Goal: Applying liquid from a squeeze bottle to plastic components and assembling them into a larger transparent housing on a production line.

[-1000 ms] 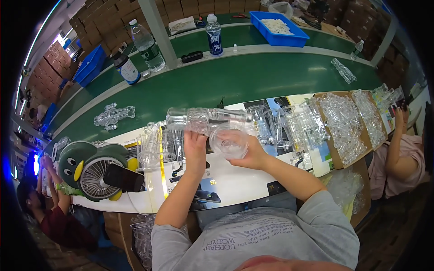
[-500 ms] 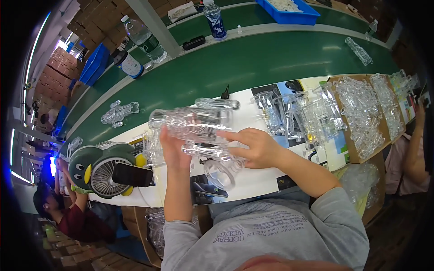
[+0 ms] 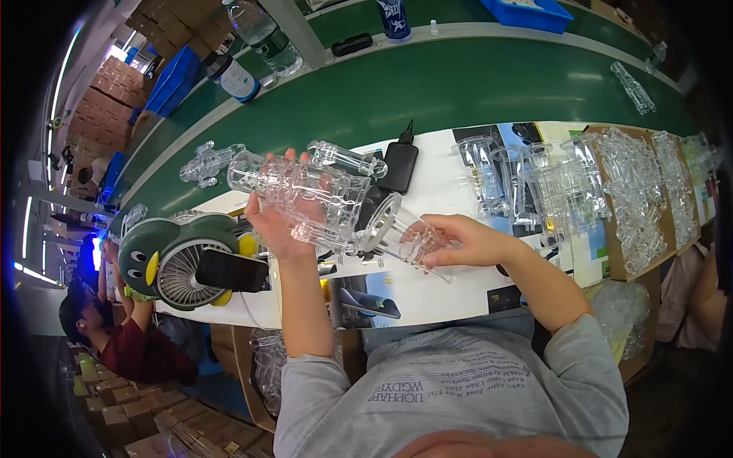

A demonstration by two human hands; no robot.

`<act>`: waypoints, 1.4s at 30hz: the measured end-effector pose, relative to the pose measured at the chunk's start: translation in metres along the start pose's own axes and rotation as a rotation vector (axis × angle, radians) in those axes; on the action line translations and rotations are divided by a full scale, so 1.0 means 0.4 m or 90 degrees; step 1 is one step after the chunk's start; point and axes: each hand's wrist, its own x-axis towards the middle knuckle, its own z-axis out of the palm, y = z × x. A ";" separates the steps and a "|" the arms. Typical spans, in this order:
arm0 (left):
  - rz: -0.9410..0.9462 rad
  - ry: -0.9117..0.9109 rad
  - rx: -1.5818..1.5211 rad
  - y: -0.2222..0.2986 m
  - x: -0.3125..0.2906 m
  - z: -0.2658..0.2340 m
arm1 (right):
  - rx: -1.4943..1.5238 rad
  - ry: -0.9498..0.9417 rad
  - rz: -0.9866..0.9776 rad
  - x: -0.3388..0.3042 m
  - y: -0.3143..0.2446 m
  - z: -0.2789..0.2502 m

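Observation:
My left hand (image 3: 281, 229) is closed around a clear plastic cylinder (image 3: 305, 187) with smaller tubes along its sides, held tilted above the bench. In my right hand (image 3: 467, 243) is a clear flared plastic piece (image 3: 405, 233) with a round flange, gripped by its narrower end. That flange is close to the cylinder's right end; whether they touch I cannot tell. Beyond the cylinder, a black power bank (image 3: 400, 166) with a plug in its end lies on the white sheet. Another clear plastic part (image 3: 206, 164) sits on the green surface to the left.
A penguin-shaped fan (image 3: 183, 259) with a phone (image 3: 232, 271) against it stands at left. Several clear cylinders (image 3: 527, 183) are at right, beside a cardboard box (image 3: 611, 217) of clear parts. Bottles (image 3: 233, 78) line the far ledge. Another person (image 3: 137, 343) sits at left.
My right hand has drawn right, away from the cylinder's side, and the flared piece is now raised by its end. The power bank has come into sight. The whole view has shifted slightly.

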 end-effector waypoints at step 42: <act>-0.021 -0.075 0.045 -0.040 -0.008 -0.011 | 0.152 0.040 0.046 0.010 0.019 0.007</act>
